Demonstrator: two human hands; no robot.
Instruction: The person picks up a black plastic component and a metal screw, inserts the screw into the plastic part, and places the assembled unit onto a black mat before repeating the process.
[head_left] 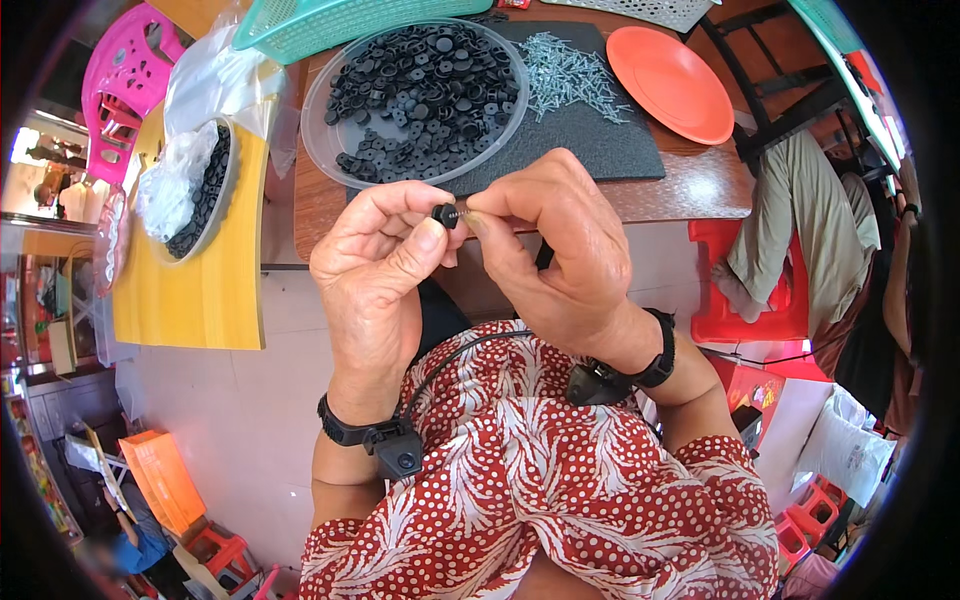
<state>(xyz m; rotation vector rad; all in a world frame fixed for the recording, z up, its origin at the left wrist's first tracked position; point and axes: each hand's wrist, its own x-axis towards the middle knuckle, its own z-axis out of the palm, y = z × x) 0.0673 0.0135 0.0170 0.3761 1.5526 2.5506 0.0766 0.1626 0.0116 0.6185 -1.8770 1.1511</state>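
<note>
Above the near edge of the wooden table (pixel 690 195), my two hands meet. Thumb and fingers of my left hand (pixel 372 255) pinch a small black round plastic piece (pixel 444 215). From its right side a thin metal screw (pixel 462 213) sticks out, and my right hand (pixel 565 245) grips its outer end between thumb and forefinger. Just beyond my hands stands a clear round tub (pixel 313 125) full of similar black pieces. A heap of silvery screws (pixel 565 78) lies beside the tub on a dark mat (pixel 610 155).
An orange-red plate (pixel 670 85) rests at the mat's right edge. A teal basket (pixel 330 25) stands behind the tub. On the yellow table (pixel 190 310) at left sits another tub of black pieces under a plastic bag (pixel 180 195). Another person's leg (pixel 790 210) is at right, by a red stool (pixel 715 300).
</note>
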